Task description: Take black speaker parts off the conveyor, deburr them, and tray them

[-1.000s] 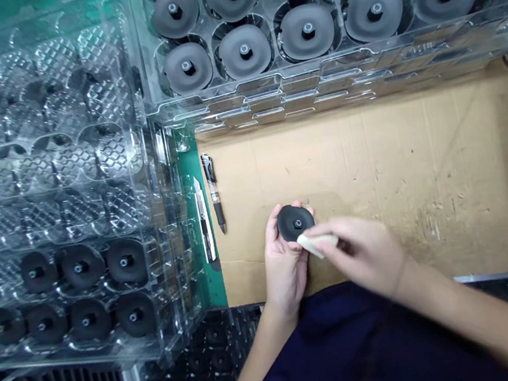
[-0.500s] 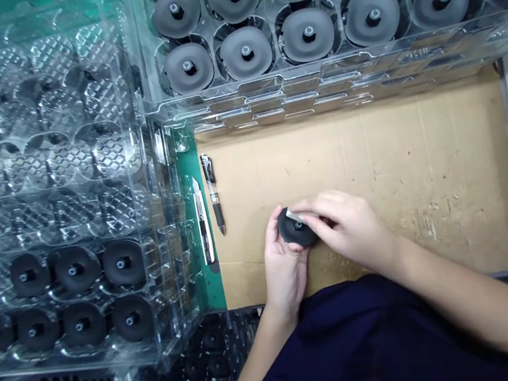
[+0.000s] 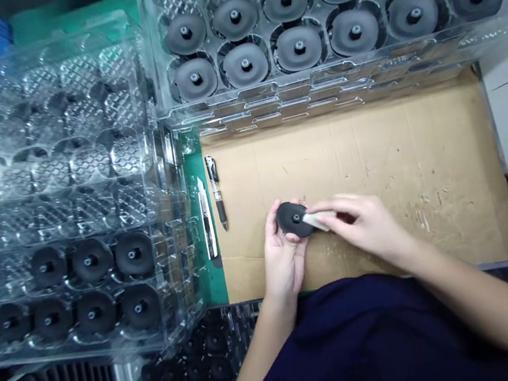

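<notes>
A round black disc [image 3: 288,216] with a short central stub rests in my left hand [image 3: 283,256], whose fingers and thumb close around its edge. My right hand [image 3: 362,219] pinches a small whitish flat piece [image 3: 318,219], like a pad or folded cloth. That piece meets the right side of the disc near its rim; whether it presses on the face I cannot tell. Both hands are over a brown cardboard sheet [image 3: 347,152].
Clear plastic trays [image 3: 264,97] with several similar discs stand behind the cardboard. Another clear tray stack [image 3: 72,210] at the left holds several discs in its nearer rows. A pen [image 3: 216,192] and a utility knife [image 3: 206,219] lie along the cardboard's left edge.
My right hand has moved slightly right, bringing the whitish piece from the disc's upper face to its right rim. The disc is more exposed, and the whole view has shifted a little.
</notes>
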The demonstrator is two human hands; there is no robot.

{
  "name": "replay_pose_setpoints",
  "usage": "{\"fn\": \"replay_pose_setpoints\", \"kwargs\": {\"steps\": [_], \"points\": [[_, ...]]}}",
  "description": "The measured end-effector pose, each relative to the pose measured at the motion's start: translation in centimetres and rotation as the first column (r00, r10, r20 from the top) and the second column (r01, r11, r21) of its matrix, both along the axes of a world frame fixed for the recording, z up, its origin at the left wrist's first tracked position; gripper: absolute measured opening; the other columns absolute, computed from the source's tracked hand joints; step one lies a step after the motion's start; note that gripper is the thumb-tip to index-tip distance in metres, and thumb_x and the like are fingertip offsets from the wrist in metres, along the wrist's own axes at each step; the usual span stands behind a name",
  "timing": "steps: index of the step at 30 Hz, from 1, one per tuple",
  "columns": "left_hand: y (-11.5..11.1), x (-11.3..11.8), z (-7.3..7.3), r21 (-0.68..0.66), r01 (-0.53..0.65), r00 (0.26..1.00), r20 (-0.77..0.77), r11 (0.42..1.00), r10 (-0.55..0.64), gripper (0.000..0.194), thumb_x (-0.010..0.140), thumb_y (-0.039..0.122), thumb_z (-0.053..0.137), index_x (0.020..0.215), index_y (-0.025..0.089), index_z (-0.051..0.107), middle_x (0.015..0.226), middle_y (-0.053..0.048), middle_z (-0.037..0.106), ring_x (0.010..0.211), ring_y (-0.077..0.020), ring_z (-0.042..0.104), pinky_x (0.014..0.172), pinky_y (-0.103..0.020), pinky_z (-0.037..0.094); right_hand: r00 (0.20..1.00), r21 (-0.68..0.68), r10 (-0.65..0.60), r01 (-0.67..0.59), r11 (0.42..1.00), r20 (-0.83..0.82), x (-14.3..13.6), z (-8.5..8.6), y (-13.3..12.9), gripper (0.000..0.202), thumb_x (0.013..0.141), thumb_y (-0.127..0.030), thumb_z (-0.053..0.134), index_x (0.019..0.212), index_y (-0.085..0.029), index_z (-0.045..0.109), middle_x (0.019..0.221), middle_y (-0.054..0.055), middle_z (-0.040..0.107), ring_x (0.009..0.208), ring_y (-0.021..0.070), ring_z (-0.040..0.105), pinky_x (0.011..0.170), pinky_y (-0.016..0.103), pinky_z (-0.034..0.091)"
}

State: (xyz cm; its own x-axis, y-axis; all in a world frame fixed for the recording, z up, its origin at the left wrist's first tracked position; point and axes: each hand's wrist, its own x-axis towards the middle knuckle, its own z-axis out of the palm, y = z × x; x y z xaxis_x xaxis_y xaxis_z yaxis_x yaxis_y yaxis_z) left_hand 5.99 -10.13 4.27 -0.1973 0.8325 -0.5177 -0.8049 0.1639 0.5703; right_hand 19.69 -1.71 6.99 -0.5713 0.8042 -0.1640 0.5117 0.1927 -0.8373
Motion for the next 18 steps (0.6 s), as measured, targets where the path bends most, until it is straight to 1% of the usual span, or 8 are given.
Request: {"fn": "replay_pose_setpoints", "kwargs": {"steps": [2,4,7,8,11,14,16,18], "points": [[0.2,0.0,0.2,0.016,0.029,0.999,0.018,0.999,-0.029,0.054,0.078,0.026,0.069,0.126,0.027,0.045,0.129,-0.01,0.053,0.116,-0.0242,0.055,0.104,-0.04,0.038,0.991,-0.017,-0.054,0.056,0.998,0.124,2.2,0.0,0.3,0.018,0.087,-0.025,0.054,0.097,-0.024,0.069,0.091,0.0,0.07,0.075,0.0131,0.062,0.064,0.025,0.046],[0.4,0.3,0.6,0.021,0.067,0.997,0.025,0.998,-0.067,0.054,0.078,0.027,0.069,0.127,0.025,0.045,0.129,-0.011,0.053,0.113,-0.0249,0.056,0.104,-0.039,0.039,0.974,0.062,-0.159,0.151,0.987,0.162,3.5,0.7,0.6,0.02,0.086,-0.025,0.053,0.1,-0.024,0.068,0.096,0.001,0.069,0.076,0.0143,0.061,0.064,0.026,0.045],[0.1,0.8,1.6,0.026,0.124,0.992,0.007,0.992,-0.124,0.054,0.076,0.031,0.07,0.125,0.022,0.049,0.128,-0.011,0.054,0.11,-0.0233,0.058,0.097,-0.034,0.045,0.968,0.192,-0.251,0.244,0.951,0.016,2.3,2.9,-0.4,0.027,0.088,-0.024,0.051,0.112,-0.023,0.062,0.104,0.003,0.065,0.081,0.0153,0.059,0.07,0.029,0.046],[-0.1,0.9,2.1,0.018,0.151,0.989,0.001,0.988,-0.151,0.052,0.077,0.032,0.07,0.124,0.021,0.051,0.126,-0.011,0.056,0.107,-0.0217,0.059,0.093,-0.031,0.047,0.972,0.217,-0.227,0.235,0.948,-0.058,1.4,3.6,-1.0,0.028,0.089,-0.023,0.049,0.116,-0.022,0.059,0.104,0.004,0.065,0.083,0.0158,0.059,0.073,0.03,0.045],[-1.2,0.7,3.5,-0.029,0.217,0.976,-0.017,0.976,-0.218,0.047,0.077,0.023,0.07,0.122,0.022,0.054,0.114,-0.007,0.062,0.097,-0.0169,0.062,0.081,-0.023,0.051,0.976,0.271,-0.035,0.093,0.958,-0.213,-0.9,5.2,-3.1,0.024,0.09,-0.017,0.045,0.109,-0.017,0.059,0.095,0.005,0.066,0.087,0.016,0.057,0.079,0.032,0.042],[-2.0,0.6,4.8,-0.075,0.194,0.98,-0.028,0.978,-0.196,0.052,0.071,0.017,0.075,0.119,0.025,0.056,0.106,-0.004,0.065,0.09,-0.0144,0.063,0.074,-0.02,0.052,0.969,0.224,0.167,-0.125,0.967,-0.182,-1.2,6.2,-3.8,0.021,0.089,-0.012,0.045,0.102,-0.016,0.06,0.092,0.002,0.067,0.082,0.0135,0.057,0.076,0.03,0.04],[-2.3,0.8,5.5,-0.078,0.151,0.987,-0.037,0.985,-0.154,0.044,0.068,0.02,0.078,0.109,0.022,0.062,0.093,-0.001,0.066,0.08,-0.0122,0.063,0.068,-0.017,0.052,0.976,0.271,0.179,-0.139,0.952,-0.127,-0.8,6.7,-3.7,0.021,0.089,-0.014,0.044,0.1,-0.015,0.061,0.088,0.002,0.066,0.078,0.0139,0.057,0.074,0.032,0.038],[-2.3,1.0,6.2,-0.055,0.144,0.988,-0.039,0.988,-0.146,0.036,0.067,0.023,0.079,0.1,0.019,0.065,0.086,0.0,0.066,0.076,-0.0115,0.064,0.067,-0.016,0.052,0.984,0.395,0.115,-0.053,0.917,-0.135,-0.4,7.1,-4.1,0.022,0.09,-0.016,0.043,0.102,-0.013,0.061,0.087,0.005,0.064,0.077,0.016,0.055,0.074,0.034,0.037]]}}
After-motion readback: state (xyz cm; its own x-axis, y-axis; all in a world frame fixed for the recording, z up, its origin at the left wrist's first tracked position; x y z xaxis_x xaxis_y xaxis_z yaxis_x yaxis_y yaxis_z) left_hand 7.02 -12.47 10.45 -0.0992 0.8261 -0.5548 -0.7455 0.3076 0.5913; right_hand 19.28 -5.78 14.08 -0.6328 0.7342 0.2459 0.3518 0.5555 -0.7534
